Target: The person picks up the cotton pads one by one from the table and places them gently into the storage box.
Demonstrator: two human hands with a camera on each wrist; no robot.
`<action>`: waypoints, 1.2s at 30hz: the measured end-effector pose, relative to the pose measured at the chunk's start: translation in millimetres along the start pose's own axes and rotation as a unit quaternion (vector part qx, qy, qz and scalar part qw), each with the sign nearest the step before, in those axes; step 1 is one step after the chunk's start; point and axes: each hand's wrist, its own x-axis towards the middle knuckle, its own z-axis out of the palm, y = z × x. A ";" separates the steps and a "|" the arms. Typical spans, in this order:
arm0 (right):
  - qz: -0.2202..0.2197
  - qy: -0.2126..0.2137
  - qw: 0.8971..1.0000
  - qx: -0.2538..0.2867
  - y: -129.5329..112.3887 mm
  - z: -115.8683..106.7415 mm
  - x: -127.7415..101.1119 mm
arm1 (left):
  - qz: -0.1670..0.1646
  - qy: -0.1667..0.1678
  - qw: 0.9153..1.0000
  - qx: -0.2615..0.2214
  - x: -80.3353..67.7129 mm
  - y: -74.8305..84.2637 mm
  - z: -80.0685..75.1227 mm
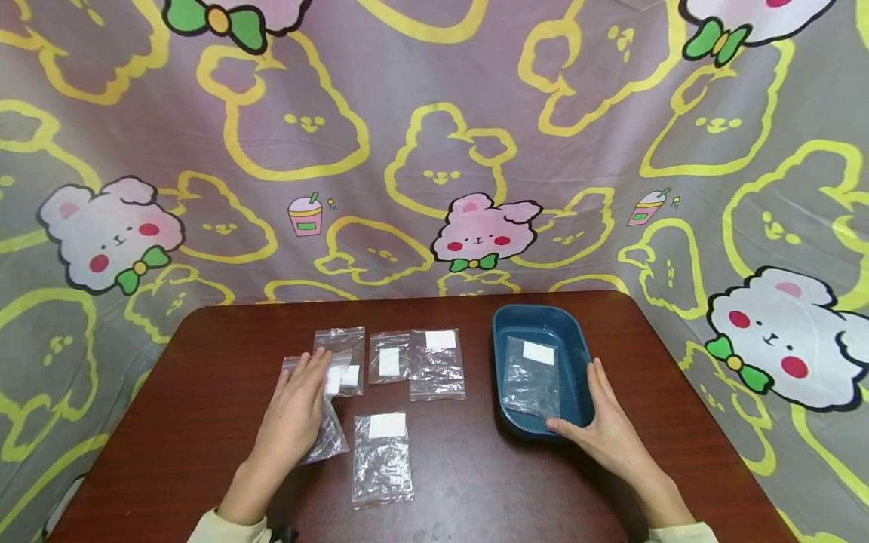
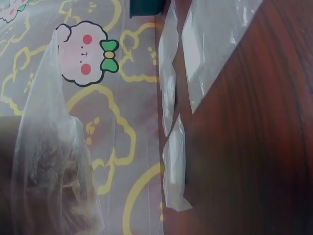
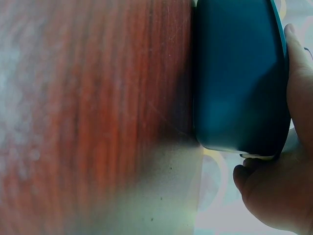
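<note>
My left hand (image 1: 292, 411) holds a clear zip bag (image 1: 330, 437) above the left part of the table. In the left wrist view the same bag (image 2: 54, 161) hangs over the fingers and hides most of them. My right hand (image 1: 607, 434) grips a blue plastic tray (image 1: 575, 362) at its near right corner, thumb at the near rim and fingers along the right side. Another clear bag (image 1: 529, 388) with a white label lies inside the tray. The right wrist view shows the tray's side (image 3: 239, 78), with the hand (image 3: 283, 186) against its end.
Several clear bags with white labels lie on the brown table (image 1: 468, 483): one behind the left hand (image 1: 339, 339), a small one (image 1: 389, 362), a larger one (image 1: 437, 373) and one nearer me (image 1: 382, 467). A patterned cloth (image 1: 407, 151) surrounds the table's back and sides.
</note>
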 end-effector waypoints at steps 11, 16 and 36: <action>0.004 -0.001 1.000 -0.010 -1.0 0.0 -0.8 | 0.009 -0.003 1.000 -0.005 9.9 10.5 9.4; 0.005 0.000 1.000 -0.012 -1.1 -0.1 -0.9 | 0.014 -0.001 1.000 -0.001 13.6 12.8 11.7; -0.005 0.006 1.000 -0.002 -0.2 1.2 -0.9 | 0.047 0.000 0.999 -0.015 25.1 34.2 27.1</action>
